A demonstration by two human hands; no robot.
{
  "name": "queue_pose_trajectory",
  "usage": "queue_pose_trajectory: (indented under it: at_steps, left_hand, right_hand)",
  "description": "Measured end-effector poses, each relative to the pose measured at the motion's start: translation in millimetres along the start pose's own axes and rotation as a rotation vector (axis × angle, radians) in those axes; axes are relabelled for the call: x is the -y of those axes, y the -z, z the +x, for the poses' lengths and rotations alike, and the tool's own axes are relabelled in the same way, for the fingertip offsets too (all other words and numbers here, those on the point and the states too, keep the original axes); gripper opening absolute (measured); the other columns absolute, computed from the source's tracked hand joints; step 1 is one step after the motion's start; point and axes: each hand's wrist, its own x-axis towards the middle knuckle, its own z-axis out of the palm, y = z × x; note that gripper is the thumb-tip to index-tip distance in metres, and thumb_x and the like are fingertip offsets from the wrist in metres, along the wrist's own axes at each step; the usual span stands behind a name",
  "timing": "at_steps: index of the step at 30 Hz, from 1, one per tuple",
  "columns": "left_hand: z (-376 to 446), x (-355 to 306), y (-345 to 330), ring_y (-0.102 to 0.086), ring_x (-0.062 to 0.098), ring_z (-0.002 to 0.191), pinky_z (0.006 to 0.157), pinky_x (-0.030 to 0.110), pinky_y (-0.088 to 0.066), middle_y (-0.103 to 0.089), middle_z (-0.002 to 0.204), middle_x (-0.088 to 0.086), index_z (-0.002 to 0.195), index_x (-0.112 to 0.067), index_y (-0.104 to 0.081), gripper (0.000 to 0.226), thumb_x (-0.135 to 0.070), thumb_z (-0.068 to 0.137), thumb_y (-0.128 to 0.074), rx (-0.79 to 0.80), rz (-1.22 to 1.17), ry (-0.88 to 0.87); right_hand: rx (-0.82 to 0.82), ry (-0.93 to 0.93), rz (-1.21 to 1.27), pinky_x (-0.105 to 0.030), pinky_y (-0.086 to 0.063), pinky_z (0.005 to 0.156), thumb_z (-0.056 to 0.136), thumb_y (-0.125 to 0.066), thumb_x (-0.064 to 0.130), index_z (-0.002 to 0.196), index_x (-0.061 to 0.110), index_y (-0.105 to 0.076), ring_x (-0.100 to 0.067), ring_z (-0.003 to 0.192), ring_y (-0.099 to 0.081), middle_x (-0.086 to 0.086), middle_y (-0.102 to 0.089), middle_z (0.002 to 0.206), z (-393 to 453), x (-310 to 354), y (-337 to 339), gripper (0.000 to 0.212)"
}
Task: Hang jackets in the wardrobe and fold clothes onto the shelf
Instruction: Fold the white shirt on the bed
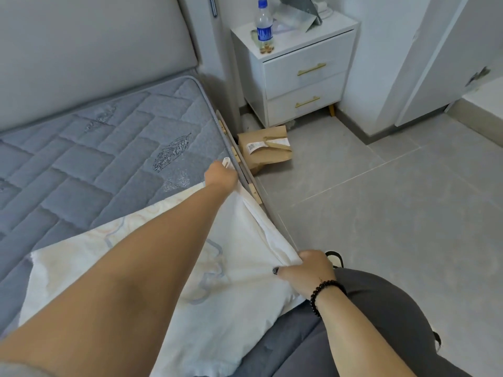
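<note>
A person leans over a bed, stretching a pale garment (217,281) between both hands. The cloth is white with faint cream and blue looping marks, and it lies on the grey quilted mattress (89,148) along the bed's side edge.

The left hand (221,174) reaches far forward, its fingers curled round one corner of the cloth, a small tip of fabric poking out just beyond them. The right hand (307,270), with a dark bead bracelet (325,295) at the wrist, pinches the near corner, close to the person's body. The edge of the cloth runs taut between the two hands, almost over the lip of the bed.

Past the left hand, on the tiled floor, lies a brown paper package (265,148), and farther off stands a white nightstand (299,74) carrying a plastic bottle (264,25).

The likely step is smoothing the garment flat before folding it. The risks seem mild: because the stretched edge sits right at the mattress lip, a slack grip could let the cloth slide to the floor beside the right hand. An uneven pull could also leave the folded edge skewed or creased. No wardrobe shelf is clearly visible.
</note>
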Motion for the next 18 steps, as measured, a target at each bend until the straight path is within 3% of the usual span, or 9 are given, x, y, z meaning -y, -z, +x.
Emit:
queue_pose_trajectory:
  at_steps: [3,7,9,12,15,18]
  left_hand:
    - [-4,-11,19,-0.06,0.038,0.108,0.095,0.049,-0.052,-0.063,0.112,0.023,0.112,0.001,-0.062,0.033,0.001,0.087,-0.04,0.049,-0.285,-0.003]
    - [-12,-33,41,-0.06,0.026,0.084,0.083,0.043,-0.056,-0.059,0.082,0.008,0.086,-0.009,-0.06,0.028,0.009,0.087,-0.039,0.11,-0.536,-0.069]
    - [-14,-37,53,-0.058,0.023,0.08,0.081,0.042,-0.055,-0.056,0.081,0.009,0.086,-0.009,-0.058,0.028,0.011,0.088,-0.038,0.129,-0.584,-0.101]
    - [-14,-25,82,-0.049,0.019,0.073,0.062,0.028,-0.045,-0.051,0.085,0.011,0.094,-0.006,-0.057,0.027,0.012,0.089,-0.037,0.142,-0.612,-0.111]
    - [-12,7,125,-0.04,0.018,0.067,0.057,0.027,-0.031,-0.046,0.089,0.014,0.097,-0.008,-0.056,0.025,0.011,0.093,-0.04,0.187,-0.581,-0.113]
    - [-14,54,171,-0.045,0.016,0.066,0.061,0.027,-0.036,-0.053,0.086,0.01,0.105,-0.007,-0.061,0.03,0.011,0.093,-0.04,0.259,-0.567,-0.102]
  right_hand:
    - [-0.137,0.019,0.1,-0.021,-0.042,0.051,0.073,-0.078,0.019,0.059,0.01,-0.062,-0.016,0.057,-0.056,0.001,-0.061,0.059,-9,1,13,0.024]
    - [-0.258,0.121,0.191,-0.025,-0.046,0.052,0.077,-0.075,0.015,0.07,0.002,-0.066,-0.018,0.059,-0.056,-0.007,-0.065,0.065,-25,12,36,0.017]
    - [-0.273,0.202,0.15,-0.021,-0.041,0.048,0.077,-0.075,0.014,0.066,0.001,-0.062,-0.012,0.055,-0.051,0.001,-0.059,0.059,-34,24,41,0.021]
    - [-0.271,0.291,0.107,-0.014,-0.033,0.042,0.075,-0.075,0.013,0.053,0.011,-0.047,-0.001,0.041,-0.037,0.015,-0.044,0.041,-52,46,35,0.035]
    - [-0.191,0.358,0.105,-0.014,-0.037,0.044,0.074,-0.076,0.012,0.06,0.013,-0.059,0.0,0.043,-0.045,0.014,-0.053,0.045,-74,66,11,0.022]
    - [-0.049,0.43,0.049,-0.011,-0.038,0.042,0.075,-0.074,0.012,0.067,0.018,-0.065,0.003,0.047,-0.052,0.011,-0.061,0.055,-99,85,-28,0.013]
